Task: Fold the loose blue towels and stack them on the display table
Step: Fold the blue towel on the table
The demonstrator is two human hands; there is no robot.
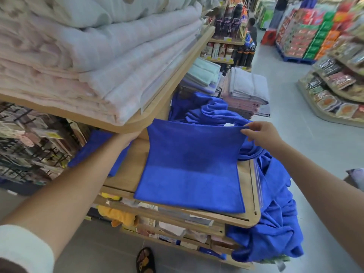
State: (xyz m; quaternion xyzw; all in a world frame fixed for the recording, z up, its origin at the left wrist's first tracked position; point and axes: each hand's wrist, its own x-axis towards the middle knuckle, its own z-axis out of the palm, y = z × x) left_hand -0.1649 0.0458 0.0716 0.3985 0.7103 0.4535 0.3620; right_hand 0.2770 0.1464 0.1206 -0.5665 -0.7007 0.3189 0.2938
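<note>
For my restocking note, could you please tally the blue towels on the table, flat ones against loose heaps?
Flat blue towels: 2, the middle towel and the left towel
Loose heaps: 1, the blue heap from the rear over the right edge; its towels cannot be counted
Total: 3

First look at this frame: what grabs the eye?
A bright blue towel stretched over the wooden display table at centre, the right hand pinching its far right corner, the left hand at its left edge. Loose blue towels spill off the table's right side; pale folded quilts fill the shelf upper left.
</note>
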